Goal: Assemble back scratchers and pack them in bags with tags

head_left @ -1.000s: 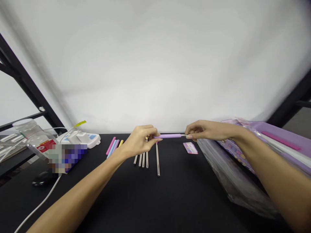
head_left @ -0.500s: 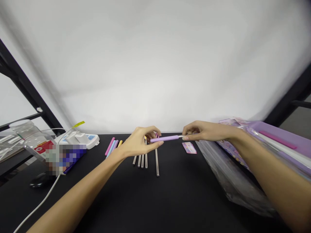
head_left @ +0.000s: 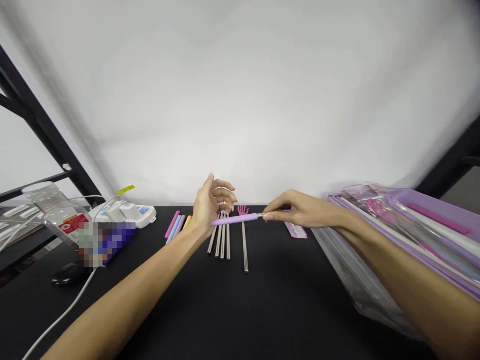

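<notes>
My right hand [head_left: 287, 210] pinches a thin metal rod whose other end carries a purple grip sleeve [head_left: 236, 220]. That sleeve's free end rests against the palm of my left hand [head_left: 210, 202], which is open with its fingers spread and curved. Whatever tops the rod is hidden by my right hand. Below lies a back scratcher with a metal stem [head_left: 245, 250] and a pink hand-shaped head [head_left: 243, 210]. Beside it several metal rods [head_left: 223, 242] lie together, their tops partly behind my left hand. Pink, blue and yellow sleeves [head_left: 176, 225] lie farther left.
On the right, a purple box [head_left: 423, 197] holds bagged back scratchers, with clear plastic wrapping [head_left: 337, 260] beside it. A small pink card [head_left: 297, 231] lies near my right hand. To the left are a clear jar [head_left: 56, 210], a power strip [head_left: 144, 216], a white cable [head_left: 71, 306] and a black mouse [head_left: 69, 274].
My left fingers have let go of the purple sleeve and spread, with the palm now at its end. My right hand and the rod have shifted left.
</notes>
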Demonstrator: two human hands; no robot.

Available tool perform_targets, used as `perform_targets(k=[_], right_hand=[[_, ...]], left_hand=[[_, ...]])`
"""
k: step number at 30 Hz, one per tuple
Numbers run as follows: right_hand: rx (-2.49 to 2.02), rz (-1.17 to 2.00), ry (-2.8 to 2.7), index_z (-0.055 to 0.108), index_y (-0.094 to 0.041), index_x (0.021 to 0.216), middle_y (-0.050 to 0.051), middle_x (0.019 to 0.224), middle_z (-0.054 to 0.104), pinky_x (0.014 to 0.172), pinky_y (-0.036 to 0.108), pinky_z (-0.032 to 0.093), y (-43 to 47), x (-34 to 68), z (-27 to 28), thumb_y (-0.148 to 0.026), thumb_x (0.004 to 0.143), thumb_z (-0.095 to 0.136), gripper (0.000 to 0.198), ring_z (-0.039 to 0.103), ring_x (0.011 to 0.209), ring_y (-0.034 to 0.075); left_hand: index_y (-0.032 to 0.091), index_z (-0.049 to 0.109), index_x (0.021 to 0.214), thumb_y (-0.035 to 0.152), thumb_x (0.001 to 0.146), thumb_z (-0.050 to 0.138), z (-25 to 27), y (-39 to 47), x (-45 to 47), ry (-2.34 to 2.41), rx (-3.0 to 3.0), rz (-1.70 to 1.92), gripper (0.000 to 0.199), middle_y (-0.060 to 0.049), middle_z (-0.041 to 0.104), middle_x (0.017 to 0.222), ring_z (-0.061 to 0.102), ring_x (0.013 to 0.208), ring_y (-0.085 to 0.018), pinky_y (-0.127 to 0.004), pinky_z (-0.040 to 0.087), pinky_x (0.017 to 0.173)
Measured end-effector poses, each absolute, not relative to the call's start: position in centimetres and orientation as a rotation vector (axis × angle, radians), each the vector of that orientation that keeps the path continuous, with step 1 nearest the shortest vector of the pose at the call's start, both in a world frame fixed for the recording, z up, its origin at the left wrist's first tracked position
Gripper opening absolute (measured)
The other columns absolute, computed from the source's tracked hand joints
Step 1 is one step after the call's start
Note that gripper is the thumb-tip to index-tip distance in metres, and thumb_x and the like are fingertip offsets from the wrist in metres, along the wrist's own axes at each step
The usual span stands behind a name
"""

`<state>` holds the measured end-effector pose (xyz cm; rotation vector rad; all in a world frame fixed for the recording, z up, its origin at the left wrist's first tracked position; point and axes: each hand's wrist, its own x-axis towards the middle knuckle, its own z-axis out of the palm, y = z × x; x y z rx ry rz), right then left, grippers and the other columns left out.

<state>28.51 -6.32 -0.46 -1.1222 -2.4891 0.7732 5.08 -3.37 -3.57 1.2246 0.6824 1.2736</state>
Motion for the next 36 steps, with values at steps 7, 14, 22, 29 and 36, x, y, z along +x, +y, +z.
perform_targets(k=[7,14,22,29,36], right_hand=[[-1.165,0.765,-2.471,0.07,-0.016,0.078,-0.001,0.064,0.049,0.056,0.028,0.027,-6.2,28.1,-0.7,-0.055,0.087,0.052,0.044,0.035,0.06,0.013],[-1.204,0.926,-2.611,0.067,-0.018,0.074,0.0,0.066,0.053,0.059,0.028,0.032,-6.4,29.8,0.3,-0.056,0.085,0.056,0.041,0.043,0.064,0.015],[-1.517,0.712,-2.445,0.068,-0.02,0.077,0.001,0.066,0.055,0.057,0.029,0.03,-6.3,32.7,0.5,-0.063,0.081,0.058,0.044,0.043,0.062,0.015],[-1.181,1.054,-1.931,0.065,-0.03,0.116,0.007,0.116,0.069,0.091,0.044,0.048,-6.9,35.4,1.4,-0.044,0.07,0.078,0.049,0.063,0.104,0.029],[-0.854,1.024,-1.314,0.058,-0.031,0.101,0.003,0.11,0.066,0.091,0.039,0.047,-5.6,29.7,0.3,-0.052,0.081,0.063,0.029,0.056,0.113,0.024]], left_hand=[[0.016,0.058,0.069,0.067,0.086,0.045,-4.1,-3.3,5.3,0.748,1.223,1.31,0.055,0.0,0.058,0.052,0.047,0.038,-0.01,-0.023,0.034,0.039],[0.012,0.066,0.073,0.066,0.087,0.047,-6.3,-4.5,7.2,0.691,1.453,1.11,0.058,-0.007,0.066,0.064,0.058,0.054,-0.013,-0.025,0.045,0.053],[0.016,0.068,0.101,0.052,0.091,0.053,-6.1,-4.0,5.6,0.746,1.861,0.939,0.04,-0.007,0.071,0.086,0.065,0.072,-0.015,-0.027,0.05,0.067],[0.017,0.072,0.089,0.037,0.092,0.055,-4.5,-3.1,4.1,0.774,2.202,0.957,0.027,-0.006,0.073,0.085,0.067,0.082,-0.018,-0.03,0.05,0.077],[0.016,0.068,0.096,0.04,0.091,0.059,-5.8,-4.1,5.5,0.735,2.169,0.871,0.026,-0.006,0.074,0.082,0.07,0.078,-0.018,-0.029,0.052,0.077]])
